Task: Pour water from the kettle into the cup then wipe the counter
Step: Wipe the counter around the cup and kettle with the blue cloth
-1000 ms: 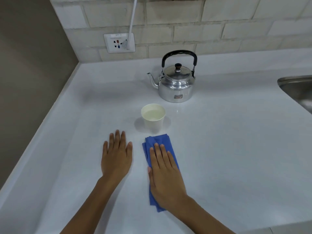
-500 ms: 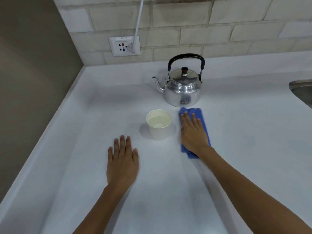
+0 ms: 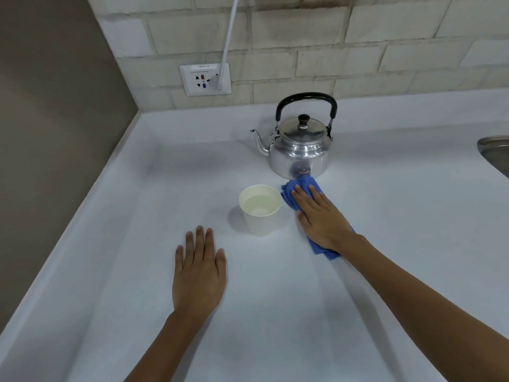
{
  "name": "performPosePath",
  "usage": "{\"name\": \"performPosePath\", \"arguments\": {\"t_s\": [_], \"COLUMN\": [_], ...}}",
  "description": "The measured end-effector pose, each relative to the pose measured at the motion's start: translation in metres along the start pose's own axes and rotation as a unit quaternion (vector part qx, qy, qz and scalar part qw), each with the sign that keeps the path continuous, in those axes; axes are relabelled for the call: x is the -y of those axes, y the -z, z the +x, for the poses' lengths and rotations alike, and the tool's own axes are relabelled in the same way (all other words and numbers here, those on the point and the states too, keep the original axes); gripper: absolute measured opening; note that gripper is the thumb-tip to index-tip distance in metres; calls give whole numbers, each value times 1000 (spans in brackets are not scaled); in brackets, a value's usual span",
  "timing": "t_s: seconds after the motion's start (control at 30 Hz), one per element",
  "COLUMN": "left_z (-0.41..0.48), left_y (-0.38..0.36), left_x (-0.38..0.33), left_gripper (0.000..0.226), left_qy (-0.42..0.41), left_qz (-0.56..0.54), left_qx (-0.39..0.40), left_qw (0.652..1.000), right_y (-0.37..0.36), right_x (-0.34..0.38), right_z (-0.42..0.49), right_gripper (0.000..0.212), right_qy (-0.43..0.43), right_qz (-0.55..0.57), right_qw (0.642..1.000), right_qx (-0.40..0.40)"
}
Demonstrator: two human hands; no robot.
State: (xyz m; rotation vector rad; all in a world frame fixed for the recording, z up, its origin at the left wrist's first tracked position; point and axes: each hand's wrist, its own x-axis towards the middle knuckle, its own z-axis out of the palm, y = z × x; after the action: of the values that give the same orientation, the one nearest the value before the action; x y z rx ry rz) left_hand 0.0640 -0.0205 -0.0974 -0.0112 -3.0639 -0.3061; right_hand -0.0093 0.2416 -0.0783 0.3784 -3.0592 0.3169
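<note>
Kettle [image 3: 301, 150] stands upright; cup [image 3: 260, 209] holds water: pouring done. Right hand [image 3: 321, 216], fingers flat, presses blue cloth [image 3: 289, 193] right of cup: wiping underway. Left hand [image 3: 199, 274] rests flat, released.

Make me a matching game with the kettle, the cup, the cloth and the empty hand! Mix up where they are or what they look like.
Things:
1. kettle
2. paper cup
3. blue cloth
4. left hand

Clues:
A. flat on the bare counter, touching nothing else
B. pressed under the right hand
C. has water in it
D. shiny, lid on, spout pointing left in the picture

Pairs: 1-D, 2-C, 3-B, 4-A
</note>
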Motion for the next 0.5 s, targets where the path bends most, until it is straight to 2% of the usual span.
{"name": "performPosePath", "arguments": {"t_s": [0.13, 0.2, 0.27, 0.4, 0.5], "left_z": [0, 0, 0, -1, 0], "left_y": [0, 1, 1, 2, 3], "left_x": [1, 1, 0, -2, -3], "left_gripper": [56, 55, 55, 55, 55], "left_qy": [-1, -2, -1, 3, 3], "left_qz": [2, 1, -1, -1, -5], "left_qx": [-9, -8, -5, -5, -5], "left_qw": [1000, 1000, 1000, 1000, 1000], "right_y": [-6, -3, 4, 16, 12], "right_x": [4, -12, -39, -79, -72], "right_z": [-33, -44, -38, -6, 1], "right_gripper": [51, 49, 49, 48, 48], "right_qy": [90, 98, 55, -103, -146], "right_qz": [8, 28, 32, 23, -1], "right_qw": [996, 995, 998, 994, 989], "right_qx": [-8, -8, -9, -34, -18]}}
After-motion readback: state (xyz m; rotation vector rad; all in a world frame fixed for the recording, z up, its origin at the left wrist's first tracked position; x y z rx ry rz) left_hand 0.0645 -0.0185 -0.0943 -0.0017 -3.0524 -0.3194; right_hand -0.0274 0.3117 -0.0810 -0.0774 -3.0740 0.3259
